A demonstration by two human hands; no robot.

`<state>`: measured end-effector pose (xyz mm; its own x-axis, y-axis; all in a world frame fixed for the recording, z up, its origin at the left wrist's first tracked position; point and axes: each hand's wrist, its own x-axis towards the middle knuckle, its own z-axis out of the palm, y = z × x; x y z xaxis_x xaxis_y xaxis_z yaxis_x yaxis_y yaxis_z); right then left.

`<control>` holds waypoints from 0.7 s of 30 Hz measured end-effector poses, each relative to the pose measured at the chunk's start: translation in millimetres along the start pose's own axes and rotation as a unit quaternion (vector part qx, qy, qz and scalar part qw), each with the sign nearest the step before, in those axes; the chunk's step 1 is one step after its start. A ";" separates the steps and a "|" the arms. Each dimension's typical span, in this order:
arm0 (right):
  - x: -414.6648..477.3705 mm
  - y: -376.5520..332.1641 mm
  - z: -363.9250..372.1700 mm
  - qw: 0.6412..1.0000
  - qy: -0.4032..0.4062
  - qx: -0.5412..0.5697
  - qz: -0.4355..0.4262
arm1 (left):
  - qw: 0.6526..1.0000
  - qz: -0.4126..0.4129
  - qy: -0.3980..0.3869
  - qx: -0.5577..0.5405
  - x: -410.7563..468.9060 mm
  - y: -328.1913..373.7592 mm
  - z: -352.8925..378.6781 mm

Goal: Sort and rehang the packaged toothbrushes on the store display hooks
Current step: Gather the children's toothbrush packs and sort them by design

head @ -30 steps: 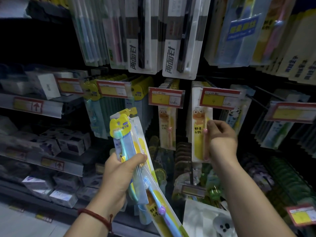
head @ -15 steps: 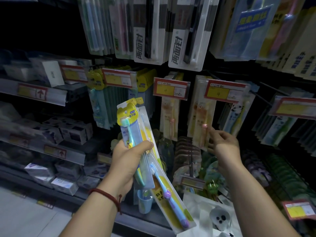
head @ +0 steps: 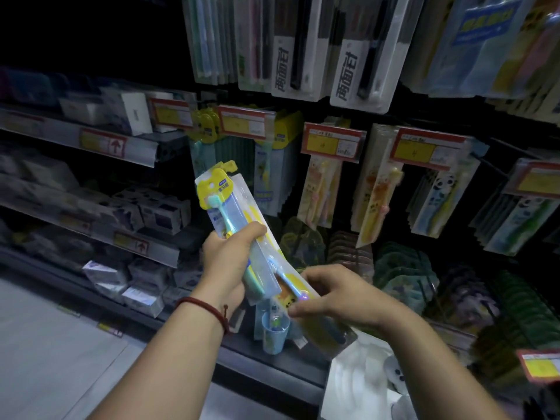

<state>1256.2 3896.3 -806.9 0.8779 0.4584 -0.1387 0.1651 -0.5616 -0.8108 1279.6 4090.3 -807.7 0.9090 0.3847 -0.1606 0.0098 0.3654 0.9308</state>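
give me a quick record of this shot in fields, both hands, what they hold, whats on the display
left hand: grips a fan of toothbrush packs, headers up
right hand: pinches the bottom pack, the one with the purple-blue brush
display: hung packs behind red price tags
left shelves: small boxes
below hands: blue cup

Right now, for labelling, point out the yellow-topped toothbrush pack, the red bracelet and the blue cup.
yellow-topped toothbrush pack (head: 225,216): head view, blister over brush neck.
red bracelet (head: 209,307): head view, cord across wrist.
blue cup (head: 274,334): head view, front wall.
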 end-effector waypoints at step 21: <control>23.2 -1.3 6.5 0.972 0.220 0.076 -0.013 | 0.996 0.004 0.089 -0.001 18.4 16.1 -43.1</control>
<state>1273.3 3912.1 -812.8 0.9873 0.1125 0.1121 0.1500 -0.4300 -0.8903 1278.6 4139.8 -809.8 0.8203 0.5324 -0.2087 0.0011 0.3634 0.9316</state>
